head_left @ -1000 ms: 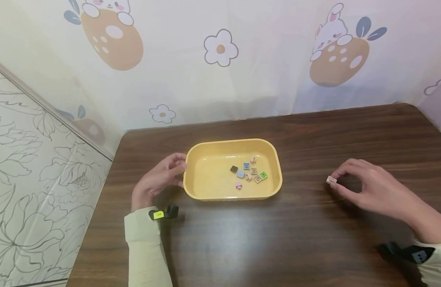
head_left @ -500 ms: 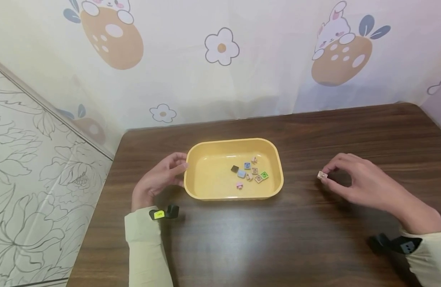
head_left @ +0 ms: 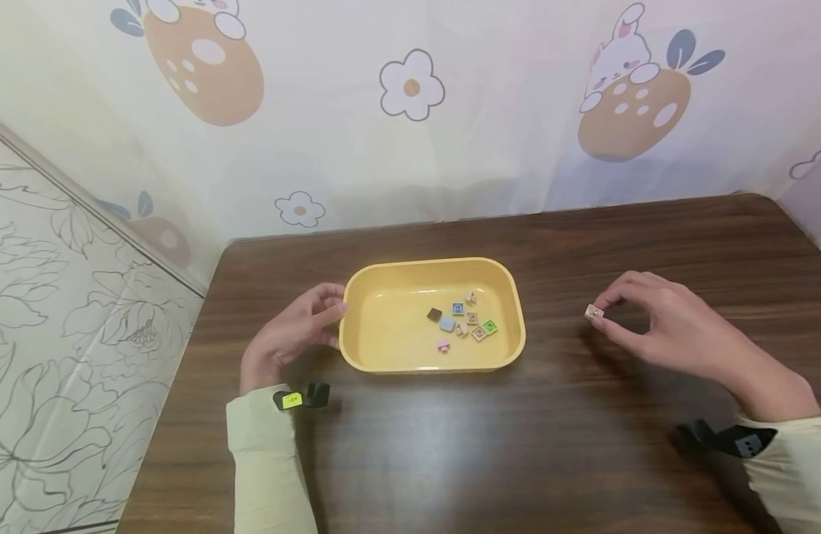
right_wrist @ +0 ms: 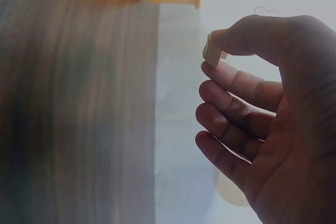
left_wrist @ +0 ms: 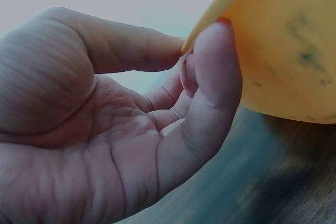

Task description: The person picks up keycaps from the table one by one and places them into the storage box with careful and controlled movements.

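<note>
My left hand (head_left: 297, 330) grips the left rim of a shallow yellow tray (head_left: 377, 363), thumb over the rim and fingers against the outer wall, as the left wrist view also shows. Between thumb and index fingertip, my right hand (head_left: 670, 322) pinches a small beige toy brick (right_wrist: 212, 52) to the right of the tray. The other right fingers are loosely bent below it. Inside the tray lie several small pieces: a black one (head_left: 434, 314), a blue one (head_left: 457, 308), a light blue one (head_left: 446, 323), a green one (head_left: 490, 326), a pink one (head_left: 443, 346) and some beige ones (head_left: 477, 333).
The dark wood table (head_left: 417, 445) extends around the tray. A wall covering (head_left: 490, 133) with printed rabbits and flowers rises behind its back edge, and a flower-patterned panel (head_left: 63, 334) stands at the left.
My right hand has moved left and slightly away from me with the beige toy brick, coming nearer the tray. The left hand stays on the tray's rim.
</note>
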Motion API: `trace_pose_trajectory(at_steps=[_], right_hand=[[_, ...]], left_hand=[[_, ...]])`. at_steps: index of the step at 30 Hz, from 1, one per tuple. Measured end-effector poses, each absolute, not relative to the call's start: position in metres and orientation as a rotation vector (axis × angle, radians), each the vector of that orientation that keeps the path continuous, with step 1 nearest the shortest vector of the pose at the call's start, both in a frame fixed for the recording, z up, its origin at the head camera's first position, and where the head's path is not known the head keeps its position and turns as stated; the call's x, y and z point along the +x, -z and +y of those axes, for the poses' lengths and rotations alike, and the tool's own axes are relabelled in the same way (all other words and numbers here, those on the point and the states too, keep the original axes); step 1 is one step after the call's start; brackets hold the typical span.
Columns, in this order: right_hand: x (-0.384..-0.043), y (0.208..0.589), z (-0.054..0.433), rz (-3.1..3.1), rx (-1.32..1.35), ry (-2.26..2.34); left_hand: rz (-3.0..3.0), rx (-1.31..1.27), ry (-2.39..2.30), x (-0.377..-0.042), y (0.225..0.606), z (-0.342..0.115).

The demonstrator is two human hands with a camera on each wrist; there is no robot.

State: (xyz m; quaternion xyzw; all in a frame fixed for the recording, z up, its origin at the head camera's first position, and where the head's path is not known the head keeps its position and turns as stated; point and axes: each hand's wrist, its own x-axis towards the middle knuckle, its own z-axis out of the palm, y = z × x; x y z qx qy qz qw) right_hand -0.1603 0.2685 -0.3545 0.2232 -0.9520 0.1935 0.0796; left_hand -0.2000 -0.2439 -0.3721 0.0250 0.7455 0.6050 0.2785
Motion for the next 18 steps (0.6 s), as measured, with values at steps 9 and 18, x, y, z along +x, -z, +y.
trace_pose_trajectory(at_steps=[9, 18], right_hand=[[-0.168, 0.347, 0.256, -2.852, 0.709, -0.597], [-0.173, 0.34, 0.234, -2.853, 0.716, -0.671]], left_hand=[[1.992, 0.061, -1.627, -0.2, 0.374, -0.245], [2.001, 0.085, -1.621, -0.201, 0.374, -0.245]])
